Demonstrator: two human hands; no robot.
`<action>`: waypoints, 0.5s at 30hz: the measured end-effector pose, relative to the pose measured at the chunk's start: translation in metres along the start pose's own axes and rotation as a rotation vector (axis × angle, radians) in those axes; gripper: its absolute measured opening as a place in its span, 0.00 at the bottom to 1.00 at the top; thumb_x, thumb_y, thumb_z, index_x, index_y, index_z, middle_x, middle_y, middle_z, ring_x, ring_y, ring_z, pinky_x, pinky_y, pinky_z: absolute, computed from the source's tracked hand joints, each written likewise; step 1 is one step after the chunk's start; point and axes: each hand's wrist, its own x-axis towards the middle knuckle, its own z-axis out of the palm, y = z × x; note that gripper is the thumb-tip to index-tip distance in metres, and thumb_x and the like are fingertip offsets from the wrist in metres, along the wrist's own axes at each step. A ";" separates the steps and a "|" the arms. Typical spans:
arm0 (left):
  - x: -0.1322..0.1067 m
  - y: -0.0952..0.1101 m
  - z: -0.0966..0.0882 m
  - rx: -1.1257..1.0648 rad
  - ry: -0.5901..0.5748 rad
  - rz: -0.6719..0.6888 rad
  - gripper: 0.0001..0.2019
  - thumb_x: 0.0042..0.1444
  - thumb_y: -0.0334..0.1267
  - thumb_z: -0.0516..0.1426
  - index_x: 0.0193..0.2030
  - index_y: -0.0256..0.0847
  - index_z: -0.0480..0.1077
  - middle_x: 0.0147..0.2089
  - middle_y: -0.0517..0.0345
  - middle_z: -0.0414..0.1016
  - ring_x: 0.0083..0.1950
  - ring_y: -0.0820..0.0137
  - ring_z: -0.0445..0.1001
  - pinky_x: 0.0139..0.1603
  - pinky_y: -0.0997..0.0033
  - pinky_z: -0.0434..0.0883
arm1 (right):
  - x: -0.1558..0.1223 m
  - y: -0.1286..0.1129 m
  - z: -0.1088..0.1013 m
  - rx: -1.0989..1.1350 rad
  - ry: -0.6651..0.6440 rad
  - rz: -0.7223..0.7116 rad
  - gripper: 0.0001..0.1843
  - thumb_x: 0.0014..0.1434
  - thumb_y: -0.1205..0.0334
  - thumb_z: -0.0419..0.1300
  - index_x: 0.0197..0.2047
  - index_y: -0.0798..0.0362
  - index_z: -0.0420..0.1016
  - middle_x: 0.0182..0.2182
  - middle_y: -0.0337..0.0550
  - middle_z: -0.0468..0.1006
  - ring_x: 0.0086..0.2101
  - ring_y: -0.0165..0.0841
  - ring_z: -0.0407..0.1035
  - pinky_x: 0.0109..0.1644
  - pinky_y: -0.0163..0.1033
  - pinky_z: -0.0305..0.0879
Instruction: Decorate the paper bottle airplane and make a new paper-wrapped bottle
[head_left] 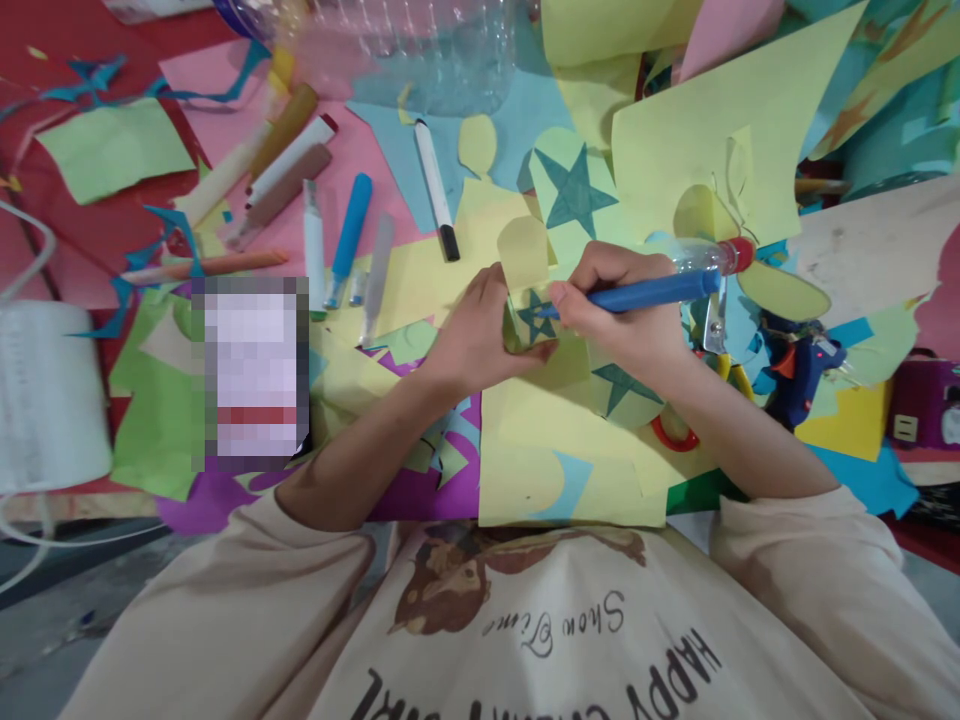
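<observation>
My right hand [622, 305] grips a blue marker [652, 292], its tip on a small dark green star [538, 318]. That star is on a pale green paper piece [517, 325], which my left hand [476, 330] pinches between thumb and fingers. A yellow rounded paper tab [523, 250] stands just above it. Larger green stars on pale round cut-outs lie close by: one star [576, 190] above my right hand, another star [626, 387] partly under my right wrist.
Several markers lie at the left, among them a white marker with a black cap [436, 190]. To the right are red-handled scissors [675, 432], a blue glue gun [806, 370] and a clear bottle with a red cap [739, 255]. A phone-like blurred object [255, 365] sits left.
</observation>
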 end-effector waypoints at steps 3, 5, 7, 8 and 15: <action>0.000 -0.002 0.001 -0.012 0.006 -0.001 0.33 0.44 0.46 0.67 0.55 0.44 0.60 0.52 0.51 0.71 0.56 0.50 0.73 0.55 0.51 0.74 | 0.001 0.000 -0.001 0.000 0.032 -0.009 0.21 0.60 0.62 0.59 0.21 0.47 0.52 0.17 0.33 0.61 0.21 0.28 0.57 0.24 0.38 0.57; -0.001 -0.003 0.002 -0.022 0.012 -0.002 0.33 0.44 0.46 0.68 0.55 0.44 0.61 0.52 0.51 0.71 0.56 0.50 0.73 0.55 0.51 0.73 | 0.001 0.000 -0.001 -0.009 0.023 -0.005 0.21 0.60 0.62 0.59 0.21 0.47 0.52 0.17 0.33 0.61 0.20 0.28 0.57 0.24 0.38 0.57; 0.000 -0.003 0.002 -0.026 0.013 -0.007 0.32 0.43 0.46 0.68 0.54 0.44 0.61 0.51 0.51 0.71 0.56 0.50 0.73 0.55 0.51 0.73 | 0.001 0.000 -0.001 -0.020 0.004 0.016 0.22 0.59 0.61 0.60 0.21 0.47 0.52 0.17 0.33 0.61 0.21 0.28 0.57 0.24 0.38 0.58; 0.000 -0.003 0.001 -0.025 0.012 -0.008 0.32 0.43 0.46 0.68 0.53 0.44 0.62 0.50 0.51 0.71 0.56 0.50 0.73 0.54 0.51 0.73 | 0.001 0.000 -0.001 -0.020 0.000 0.021 0.22 0.59 0.61 0.61 0.21 0.47 0.52 0.17 0.33 0.61 0.21 0.28 0.57 0.24 0.38 0.58; 0.001 0.001 0.000 -0.020 0.022 -0.006 0.28 0.43 0.44 0.67 0.50 0.44 0.63 0.46 0.52 0.72 0.51 0.52 0.74 0.50 0.51 0.75 | -0.002 0.001 0.001 -0.049 -0.019 0.012 0.19 0.57 0.65 0.59 0.21 0.48 0.52 0.17 0.32 0.58 0.21 0.27 0.52 0.24 0.37 0.56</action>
